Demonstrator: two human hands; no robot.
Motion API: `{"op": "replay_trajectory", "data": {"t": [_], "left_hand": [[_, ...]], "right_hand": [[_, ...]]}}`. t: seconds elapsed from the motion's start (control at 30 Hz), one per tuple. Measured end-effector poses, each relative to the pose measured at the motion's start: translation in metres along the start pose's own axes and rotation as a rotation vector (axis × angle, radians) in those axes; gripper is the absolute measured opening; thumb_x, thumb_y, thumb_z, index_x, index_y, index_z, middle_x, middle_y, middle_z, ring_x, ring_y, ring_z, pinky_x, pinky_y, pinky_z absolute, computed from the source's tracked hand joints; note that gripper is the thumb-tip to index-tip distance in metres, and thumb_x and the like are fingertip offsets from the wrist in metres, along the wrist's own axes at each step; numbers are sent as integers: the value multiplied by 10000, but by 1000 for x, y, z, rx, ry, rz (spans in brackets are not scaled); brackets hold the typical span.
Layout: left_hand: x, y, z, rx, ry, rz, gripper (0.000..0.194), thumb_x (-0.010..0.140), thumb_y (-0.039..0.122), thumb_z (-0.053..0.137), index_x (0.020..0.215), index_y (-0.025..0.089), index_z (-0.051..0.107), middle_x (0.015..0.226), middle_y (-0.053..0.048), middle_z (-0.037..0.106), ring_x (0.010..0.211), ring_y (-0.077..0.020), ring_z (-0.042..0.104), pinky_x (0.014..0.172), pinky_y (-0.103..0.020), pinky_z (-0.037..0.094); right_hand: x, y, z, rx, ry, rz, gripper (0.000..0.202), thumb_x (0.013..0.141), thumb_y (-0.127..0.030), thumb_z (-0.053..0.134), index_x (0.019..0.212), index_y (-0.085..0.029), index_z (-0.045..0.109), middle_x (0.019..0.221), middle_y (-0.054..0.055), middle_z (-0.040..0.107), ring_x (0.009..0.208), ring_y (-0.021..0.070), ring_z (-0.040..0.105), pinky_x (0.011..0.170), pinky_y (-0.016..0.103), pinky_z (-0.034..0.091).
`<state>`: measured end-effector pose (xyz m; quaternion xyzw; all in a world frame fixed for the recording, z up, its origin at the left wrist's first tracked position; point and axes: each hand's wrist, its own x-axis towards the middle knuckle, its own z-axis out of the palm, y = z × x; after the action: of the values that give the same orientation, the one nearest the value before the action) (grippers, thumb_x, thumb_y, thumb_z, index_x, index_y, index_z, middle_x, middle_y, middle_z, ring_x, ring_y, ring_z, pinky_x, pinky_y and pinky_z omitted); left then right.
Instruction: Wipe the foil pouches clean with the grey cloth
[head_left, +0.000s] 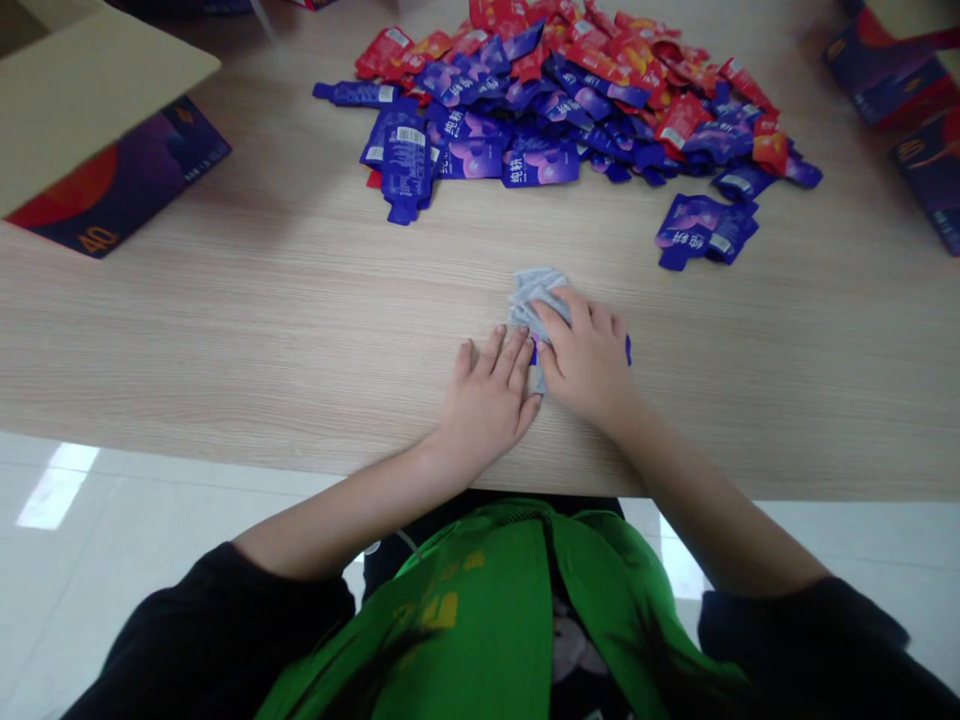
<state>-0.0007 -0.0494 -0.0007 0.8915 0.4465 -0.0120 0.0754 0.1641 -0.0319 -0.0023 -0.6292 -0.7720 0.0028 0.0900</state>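
Observation:
My right hand is curled round a crumpled grey-white cloth and presses it on the tabletop. Beneath this hand lies a small purple pouch, mostly covered; a bit of its edge shows at the right. My left hand lies flat just to the left, fingers stretched out, its fingertips touching the pouch's left end. Farther off to the right, a few purple pouches lie in a small loose stack on the wood.
A big heap of purple and red pouches spreads over the far middle of the table. An open cardboard box stands at the far left, its flap raised. More printed boxes sit at the far right.

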Motion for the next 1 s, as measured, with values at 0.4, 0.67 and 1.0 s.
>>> {"op": "replay_trajectory", "data": {"t": [0.4,0.67,1.0], "left_hand": [[2,1,0,3,-11,-6,659,1076,421,334,1647,94,305,1732,-125,251,1593,-358,258,1232,-616,306],[2,1,3,7,2,-5,672,1074,434,347,1637,68,318,1717,-154,281,1586,-368,274,1230,-631,292],[3,8,-1,7,-21,-38,658,1077,385,354,1647,63,284,1732,-136,216,1593,-365,256,1243,-640,275]], "right_hand": [[-35,97,-11,200,197,223,601,861,-112,415,1430,-133,607,1468,221,520,1392,365,491,1148,594,428],[5,4,-14,229,146,-27,569,922,-96,389,1450,-172,587,1571,161,472,1389,315,474,1126,522,424],[-13,20,-1,-113,47,155,533,937,-201,461,1458,-192,574,1581,177,457,1219,397,479,964,573,396]]}}
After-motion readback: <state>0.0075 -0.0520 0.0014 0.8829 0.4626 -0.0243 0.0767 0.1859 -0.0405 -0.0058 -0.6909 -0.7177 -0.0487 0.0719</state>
